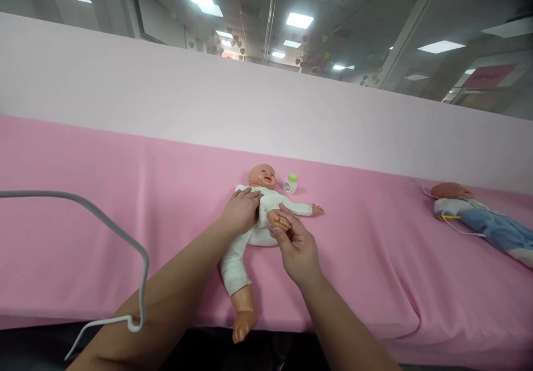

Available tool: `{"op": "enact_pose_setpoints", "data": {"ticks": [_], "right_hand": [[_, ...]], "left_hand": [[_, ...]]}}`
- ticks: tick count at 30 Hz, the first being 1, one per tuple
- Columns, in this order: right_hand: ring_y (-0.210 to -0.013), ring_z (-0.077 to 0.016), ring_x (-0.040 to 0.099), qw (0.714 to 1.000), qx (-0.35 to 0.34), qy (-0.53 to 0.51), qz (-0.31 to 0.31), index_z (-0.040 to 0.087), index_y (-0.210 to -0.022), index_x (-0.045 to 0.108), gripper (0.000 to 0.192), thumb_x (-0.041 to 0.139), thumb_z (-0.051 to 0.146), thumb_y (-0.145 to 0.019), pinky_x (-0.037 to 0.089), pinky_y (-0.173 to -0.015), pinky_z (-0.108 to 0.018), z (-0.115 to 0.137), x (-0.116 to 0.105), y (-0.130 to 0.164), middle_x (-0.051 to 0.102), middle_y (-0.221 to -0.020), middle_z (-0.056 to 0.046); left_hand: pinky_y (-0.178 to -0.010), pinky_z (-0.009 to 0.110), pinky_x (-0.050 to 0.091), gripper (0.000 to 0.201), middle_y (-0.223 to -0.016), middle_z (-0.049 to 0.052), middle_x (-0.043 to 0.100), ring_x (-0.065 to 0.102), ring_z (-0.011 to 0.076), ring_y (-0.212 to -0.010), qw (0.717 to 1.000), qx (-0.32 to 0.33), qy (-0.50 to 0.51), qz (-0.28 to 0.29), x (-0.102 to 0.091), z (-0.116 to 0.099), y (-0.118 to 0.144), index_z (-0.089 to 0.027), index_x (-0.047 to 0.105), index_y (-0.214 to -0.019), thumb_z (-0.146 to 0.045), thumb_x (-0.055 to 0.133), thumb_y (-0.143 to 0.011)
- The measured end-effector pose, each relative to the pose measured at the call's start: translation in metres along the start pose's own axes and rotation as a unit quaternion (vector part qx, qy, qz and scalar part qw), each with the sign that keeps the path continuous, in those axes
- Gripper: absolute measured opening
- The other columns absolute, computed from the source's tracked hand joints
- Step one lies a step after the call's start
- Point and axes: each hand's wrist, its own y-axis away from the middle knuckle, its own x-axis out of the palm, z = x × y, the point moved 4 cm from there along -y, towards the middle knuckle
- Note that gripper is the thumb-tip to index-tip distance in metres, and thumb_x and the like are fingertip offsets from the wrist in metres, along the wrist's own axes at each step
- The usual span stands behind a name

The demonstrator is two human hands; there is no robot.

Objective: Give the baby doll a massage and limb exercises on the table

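Note:
A baby doll [270, 200] in a white suit lies on its back on the pink sheet, its head toward the wall. My left hand [244, 210] rests on the side of its chest, fingers stretched out over the cloth; the thumb is hidden. One leg is bent up over the belly, and my right hand [297, 243] holds its bare foot [278, 220] between thumb and fingers. The other leg [237, 274] lies straight, its foot reaching past the near edge. One doll arm stretches out to the right. A small bottle [291, 184] with a green cap stands beside the head.
A second doll [483, 215] in blue and white clothes, with a thin white tube around it, lies at the far right. A grey bent rod [112, 224] crosses the left foreground. Behind the pink-covered surface [83, 193] rises a white wall [166, 93] with glass above.

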Motion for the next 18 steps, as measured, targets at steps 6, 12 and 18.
{"op": "enact_pose_setpoints", "data": {"ticks": [6,12,18], "right_hand": [[-0.143,-0.0386,0.055,0.996,-0.014,-0.087,-0.011,0.029,-0.135,0.067,0.035,0.067,0.038,-0.101,0.064,-0.099,-0.057,0.012,-0.012,0.026,0.047,-0.164,-0.013],[-0.125,-0.0344,0.07,0.997,-0.024,-0.069,0.037,0.03,-0.14,0.062,0.034,0.059,0.033,-0.106,0.067,-0.093,-0.052,0.036,-0.035,0.082,0.047,-0.164,-0.014],[-0.138,-0.037,0.06,0.998,-0.027,0.01,0.064,0.031,-0.142,0.06,0.04,0.063,0.028,-0.102,0.065,-0.097,-0.051,0.017,-0.043,0.126,0.057,-0.156,-0.015]], "left_hand": [[-0.122,0.044,0.039,0.052,-0.162,0.009,0.051,0.044,0.03,-0.152,0.982,-0.096,0.144,-0.082,-0.002,0.029,0.003,-0.025,0.06,-0.15,-0.027,0.054,-0.099],[-0.104,0.044,0.054,0.039,-0.122,0.008,0.077,0.07,0.0319,-0.119,0.852,-0.285,0.396,-0.189,0.009,0.076,0.009,-0.025,0.069,-0.132,-0.047,0.056,-0.102],[-0.09,0.033,0.062,0.03,-0.121,0.019,0.073,0.074,0.0263,-0.109,0.533,-0.478,0.66,-0.227,0.029,0.099,0.011,-0.013,0.062,-0.127,-0.032,0.053,-0.106]]}}
